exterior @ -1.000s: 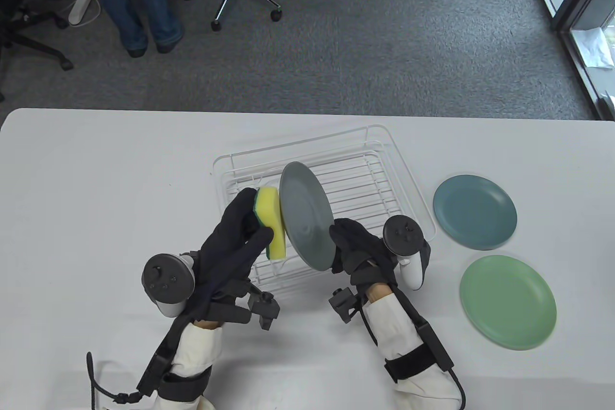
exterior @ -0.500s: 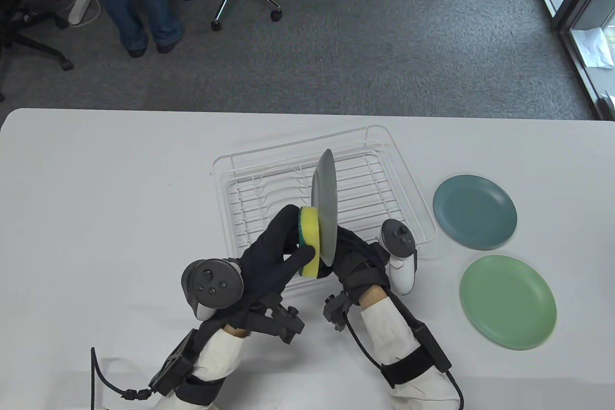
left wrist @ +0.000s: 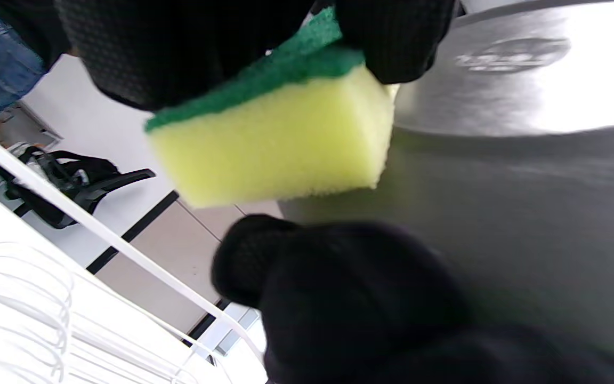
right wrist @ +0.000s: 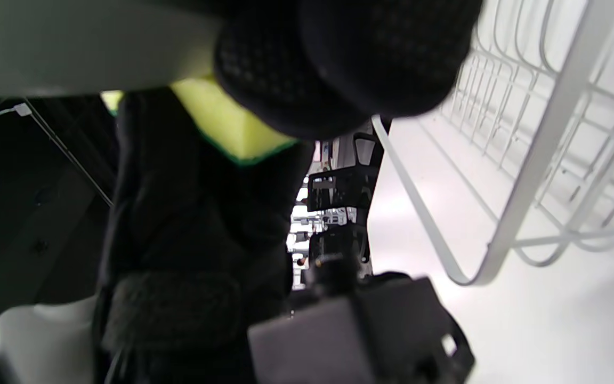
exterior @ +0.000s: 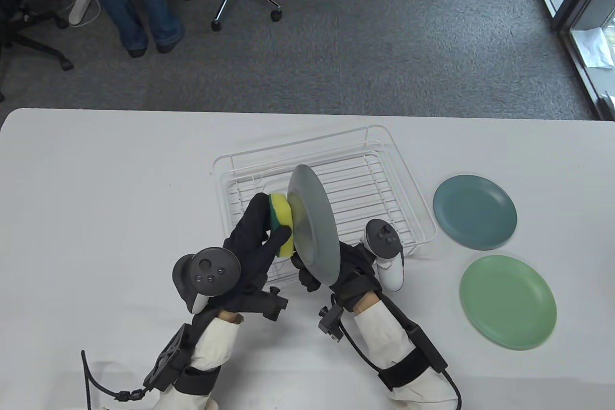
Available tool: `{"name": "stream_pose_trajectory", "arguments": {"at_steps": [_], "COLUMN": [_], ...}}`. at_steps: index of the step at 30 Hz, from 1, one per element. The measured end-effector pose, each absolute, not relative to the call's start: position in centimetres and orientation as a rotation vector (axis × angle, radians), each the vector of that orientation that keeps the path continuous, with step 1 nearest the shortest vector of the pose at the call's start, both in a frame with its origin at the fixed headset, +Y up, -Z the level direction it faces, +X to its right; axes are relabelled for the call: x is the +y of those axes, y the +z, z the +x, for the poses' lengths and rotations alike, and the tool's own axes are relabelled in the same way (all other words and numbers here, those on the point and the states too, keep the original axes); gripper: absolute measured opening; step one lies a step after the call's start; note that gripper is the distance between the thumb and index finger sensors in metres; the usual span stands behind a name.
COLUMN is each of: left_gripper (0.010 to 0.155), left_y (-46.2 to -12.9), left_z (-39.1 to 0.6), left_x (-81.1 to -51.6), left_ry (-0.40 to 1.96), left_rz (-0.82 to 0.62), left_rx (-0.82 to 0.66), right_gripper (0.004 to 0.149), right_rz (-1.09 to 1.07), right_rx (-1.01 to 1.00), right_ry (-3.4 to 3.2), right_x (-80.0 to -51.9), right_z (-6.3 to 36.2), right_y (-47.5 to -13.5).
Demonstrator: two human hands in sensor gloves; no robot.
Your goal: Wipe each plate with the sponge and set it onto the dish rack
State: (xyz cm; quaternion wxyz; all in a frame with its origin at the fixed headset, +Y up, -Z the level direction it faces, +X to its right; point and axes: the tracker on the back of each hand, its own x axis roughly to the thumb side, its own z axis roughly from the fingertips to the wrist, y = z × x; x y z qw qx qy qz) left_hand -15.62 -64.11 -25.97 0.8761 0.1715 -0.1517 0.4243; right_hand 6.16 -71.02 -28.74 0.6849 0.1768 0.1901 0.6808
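The table view is bright, even and sharp, with soft shadows under the dish rack [exterior: 326, 189]; the left wrist view is blurred, a white glare washing the grey plate [left wrist: 525, 90]; the right wrist view is dim and defocused at left, overexposed at right.

Bare rack [exterior: 365, 189] wires right of upright plate [exterior: 314, 232]

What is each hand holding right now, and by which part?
Left hand grips the sponge by its green scrubber side. Right hand holds the grey plate on edge by its lower rim.
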Motion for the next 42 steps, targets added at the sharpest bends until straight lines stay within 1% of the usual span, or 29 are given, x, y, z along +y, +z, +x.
{"name": "stream_pose_trajectory", "arguments": {"at_steps": [3,7,12,16,19,23,27,29,34,38,42], "left_gripper": [0.074,0.074,0.075,0.075,0.076,0.076,0.077,0.078,0.078,0.077,0.077], "left_y": [-26.4,-26.0,-24.4,-22.8,-22.1,-21.8,-22.4,-22.8,-24.1,-25.3,-26.3], "left_z": [-16.7,-17.5,-17.6,-16.7,-15.8,-14.6,-13.7,-13.4,-13.3,-14.1,-15.5], "left_x": [-64.2,-63.4,-61.5,-60.2,-59.8,-59.9,-60.7,-61.2,-62.5,-63.7,-64.7], "left_ry": [0.961,1.026,1.061,1.079,1.071,1.030,0.961,0.905,0.818,0.838,0.887], "left_rz": [0.351,0.387,0.480,0.524,0.513,0.477,0.376,0.331,0.296,0.279,0.306], "left_rx": [-0.292,-0.301,-0.365,-0.452,-0.520,-0.569,-0.588,-0.580,-0.522,-0.443,-0.346], "right_gripper": [0.044,0.044,0.044,0.044,0.045,0.045,0.045,0.045,0.045,0.045,0.045], "right_rz": [0.406,0.430,0.425,0.394,0.368,0.343,0.336,0.334,0.335,0.345,0.378], "right_rx": [0.428,0.410,0.409,0.405,0.415,0.428,0.438,0.445,0.453,0.456,0.480], "right_ry": [1.560,1.641,1.658,1.668,1.640,1.588,1.529,1.496,1.448,1.453,1.469], "right_x": [-71.0,-70.7,-70.7,-71.0,-71.3,-71.4,-71.3,-71.3,-71.4,-71.4,-71.4], "right_z": [5.8,5.7,5.6,5.8,6.1,6.6,7.0,7.3,7.7,7.6,7.1], "right_y": [-28.6,-28.5,-28.5,-28.6,-28.8,-28.9,-29.1,-29.1,-29.3,-29.4,-29.3]}}
